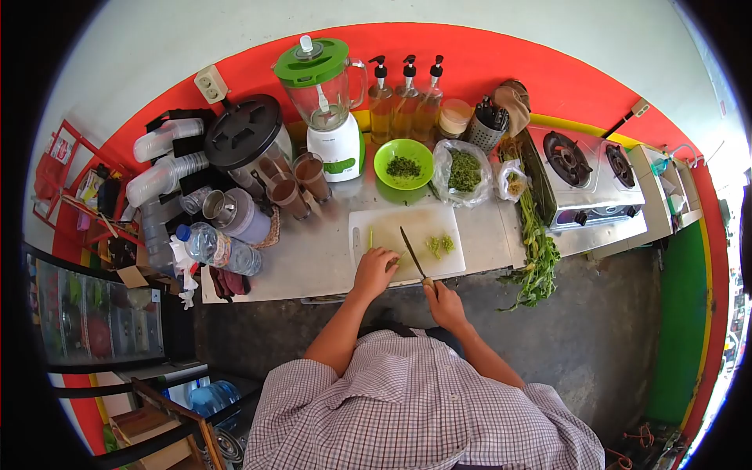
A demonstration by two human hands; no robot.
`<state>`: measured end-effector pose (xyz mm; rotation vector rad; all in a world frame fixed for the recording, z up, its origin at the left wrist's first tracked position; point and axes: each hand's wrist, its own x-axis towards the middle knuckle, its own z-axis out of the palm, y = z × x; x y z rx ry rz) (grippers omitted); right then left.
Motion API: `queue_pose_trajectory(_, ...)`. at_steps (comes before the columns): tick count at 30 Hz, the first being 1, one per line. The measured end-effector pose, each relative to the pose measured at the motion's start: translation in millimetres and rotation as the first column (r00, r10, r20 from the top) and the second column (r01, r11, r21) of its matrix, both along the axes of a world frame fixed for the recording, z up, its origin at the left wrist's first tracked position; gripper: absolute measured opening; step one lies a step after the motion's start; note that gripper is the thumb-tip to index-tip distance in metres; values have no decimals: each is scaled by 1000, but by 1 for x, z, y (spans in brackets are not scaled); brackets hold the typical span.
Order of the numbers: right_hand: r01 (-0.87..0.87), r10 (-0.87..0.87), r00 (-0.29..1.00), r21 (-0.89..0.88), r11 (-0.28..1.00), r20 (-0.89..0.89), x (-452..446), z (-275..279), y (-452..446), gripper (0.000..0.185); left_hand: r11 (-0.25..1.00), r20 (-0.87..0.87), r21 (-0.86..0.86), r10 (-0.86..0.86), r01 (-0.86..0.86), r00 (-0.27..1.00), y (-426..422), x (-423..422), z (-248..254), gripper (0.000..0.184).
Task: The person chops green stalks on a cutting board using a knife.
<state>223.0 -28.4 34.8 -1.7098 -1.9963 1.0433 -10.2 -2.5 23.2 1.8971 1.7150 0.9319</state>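
Observation:
A white cutting board point(446, 218) lies on the metal counter in front of me. My right hand point(445, 304) is closed round the handle of a knife point(412, 252), its blade slanting up and left over the board. On the board's left side my left hand point(376, 271) has its fingers curled down on a green stalk, mostly hidden beneath them. Another pale green stalk piece point(370, 237) rests just above that hand. Right of the blade is a small heap of chopped green pieces point(440, 246).
Behind the board stand a green bowl point(378, 162) of chopped greens and a plastic bag point(468, 193) of greens. Leafy stalks point(539, 258) hang over the counter edge beside the gas stove point(583, 192). A blender point(335, 149) and a water bottle point(219, 249) stand leftward.

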Motion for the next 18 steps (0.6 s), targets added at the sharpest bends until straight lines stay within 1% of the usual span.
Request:
queue_pose_trajectory(3,6,-6,1000,1,1000,7,-4,1,2,41,999,-22,34,-24,25,999,-2,-5,-2,19)
queue_pose_trajectory(9,13,-15,999,-51,999,-39,-4,-1,1,42,999,-50,32,-39,40,998,-2,0,-4,17)
queue_pose_trajectory(11,12,-12,1000,-6,1000,24,-4,-3,-3,42,999,-39,26,-46,47,998,-1,6,0,17)
queue_pose_trajectory(15,-1,1,999,9,1000,41,2,-5,-8,41,1000,-24,12,-3,4,1000,1,18,-4,15)
queue_pose_trajectory(18,46,-45,999,-36,998,22,5,0,-10,40,1000,-18,20,-24,24,1000,4,23,-6,16)
